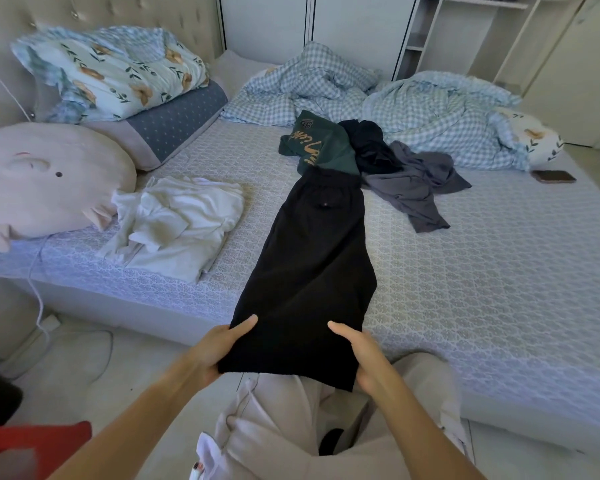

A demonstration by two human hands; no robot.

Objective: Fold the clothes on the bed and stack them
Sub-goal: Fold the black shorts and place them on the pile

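Note:
Black shorts (312, 258) lie stretched lengthwise across the bed (499, 271), waistband far from me, folded in half along their length. My left hand (219, 344) grips the near left corner of the hem, and my right hand (364, 355) grips the near right corner. The hem end hangs past the bed edge over my knees. Beyond the waistband lies a loose pile: a green printed shirt (319, 143), a dark navy garment (371, 147) and a grey garment (416, 188). A crumpled white garment (177, 223) rests on the bed to the left.
A pink pig cushion (45, 188) and a floral quilt on pillows (115, 71) sit at the headboard on the left. A checked duvet (413, 109) is bunched at the far side. A phone (553, 176) lies at the right. A cable (39, 299) trails on the floor.

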